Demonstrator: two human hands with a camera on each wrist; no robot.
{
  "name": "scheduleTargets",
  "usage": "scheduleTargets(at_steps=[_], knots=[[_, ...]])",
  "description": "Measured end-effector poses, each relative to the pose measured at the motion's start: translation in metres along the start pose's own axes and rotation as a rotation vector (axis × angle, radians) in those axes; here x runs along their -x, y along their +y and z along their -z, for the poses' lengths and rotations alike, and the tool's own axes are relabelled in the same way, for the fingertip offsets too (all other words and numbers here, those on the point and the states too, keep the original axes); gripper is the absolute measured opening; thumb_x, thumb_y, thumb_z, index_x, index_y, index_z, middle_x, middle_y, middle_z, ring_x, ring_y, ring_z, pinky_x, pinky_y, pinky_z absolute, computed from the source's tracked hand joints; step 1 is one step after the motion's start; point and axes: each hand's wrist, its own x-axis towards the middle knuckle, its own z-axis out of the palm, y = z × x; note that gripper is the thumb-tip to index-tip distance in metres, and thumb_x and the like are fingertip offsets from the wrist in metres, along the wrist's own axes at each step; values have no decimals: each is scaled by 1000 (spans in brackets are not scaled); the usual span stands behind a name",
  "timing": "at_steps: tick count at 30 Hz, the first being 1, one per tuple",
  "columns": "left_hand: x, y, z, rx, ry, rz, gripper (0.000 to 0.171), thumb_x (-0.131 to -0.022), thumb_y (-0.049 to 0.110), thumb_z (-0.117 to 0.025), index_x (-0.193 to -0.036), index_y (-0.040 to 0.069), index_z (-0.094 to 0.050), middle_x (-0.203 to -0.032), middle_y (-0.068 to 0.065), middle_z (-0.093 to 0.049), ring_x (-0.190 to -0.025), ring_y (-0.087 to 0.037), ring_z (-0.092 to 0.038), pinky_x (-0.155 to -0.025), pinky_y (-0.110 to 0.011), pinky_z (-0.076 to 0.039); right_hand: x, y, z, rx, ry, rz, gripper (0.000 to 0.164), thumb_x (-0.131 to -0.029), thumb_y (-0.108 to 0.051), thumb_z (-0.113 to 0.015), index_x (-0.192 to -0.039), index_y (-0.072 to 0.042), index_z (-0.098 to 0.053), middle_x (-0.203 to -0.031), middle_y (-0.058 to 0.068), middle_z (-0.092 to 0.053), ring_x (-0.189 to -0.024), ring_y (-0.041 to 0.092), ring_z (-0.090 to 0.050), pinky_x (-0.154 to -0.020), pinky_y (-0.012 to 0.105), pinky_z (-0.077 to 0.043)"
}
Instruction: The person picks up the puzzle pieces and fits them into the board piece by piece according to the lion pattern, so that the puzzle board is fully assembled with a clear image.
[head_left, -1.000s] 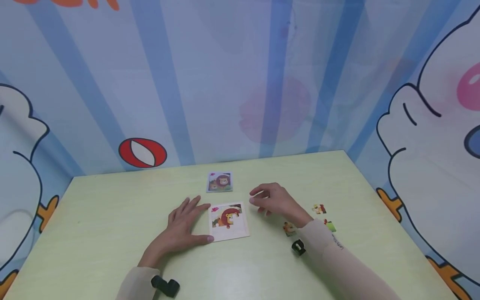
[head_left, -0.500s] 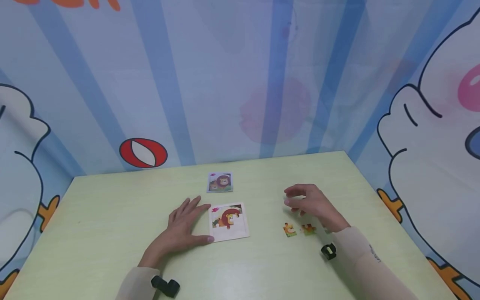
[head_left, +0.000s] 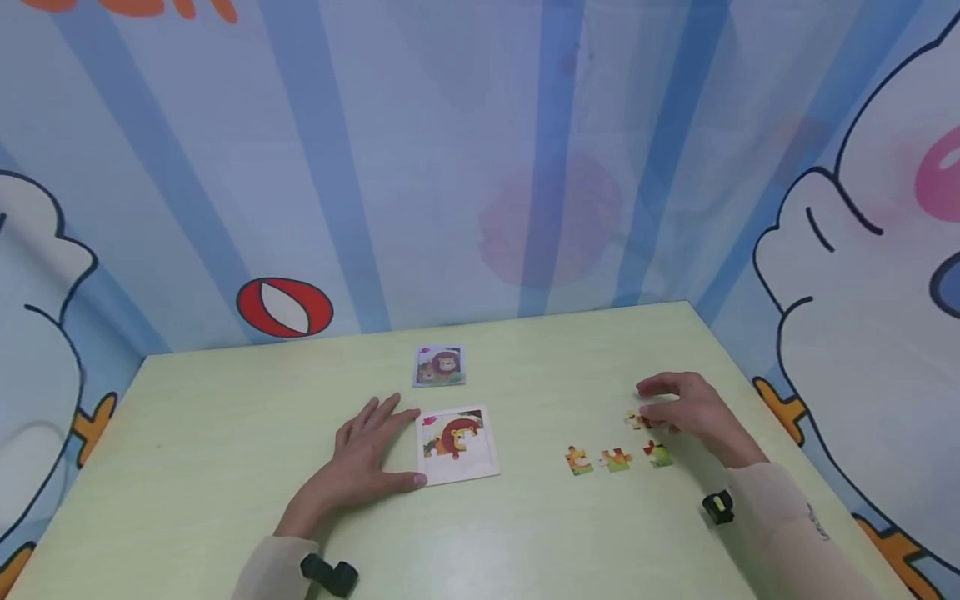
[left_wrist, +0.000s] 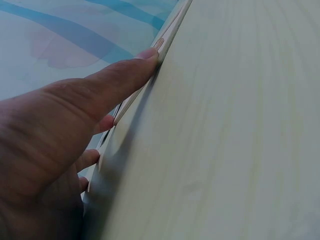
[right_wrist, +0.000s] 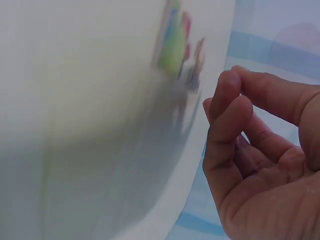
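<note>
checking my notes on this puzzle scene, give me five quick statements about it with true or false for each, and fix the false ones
1. The left hand touches the puzzle board. True.
2. The lion card lies beyond the board, farther from the person. True.
3. The lion picture on the board is complete. False: its lower part is bare white.
4. The right hand rests on the lion card. False: the right hand is off to the right, by the loose pieces.
5. Four loose pieces show on the table to the right of the board, one partly hidden by a hand. True.
</note>
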Motion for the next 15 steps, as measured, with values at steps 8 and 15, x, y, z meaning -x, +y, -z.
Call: scheduleTargets(at_steps=[8, 15], knots=[[1, -2, 2, 0, 7, -5, 97, -83, 53, -89, -165, 26, -44, -182, -12, -18, -169, -46, -4, -129, -75, -7, 2, 18, 5, 59, 8, 16, 47, -98, -16, -74, -142, -2, -64, -147, 26, -62, -96, 25, -64, -74, 34, -55], [0, -2, -1, -2, 5, 1, 98, -83, 54, -89, -165, 27, -44, -182, -11, -18, -169, -46, -4, -129, -76, -8, 2, 23, 3, 111, -7, 61, 47, -96, -16, -80, -139, -2, -68, -142, 26, -65, -80, 20, -64, -68, 34, -54]])
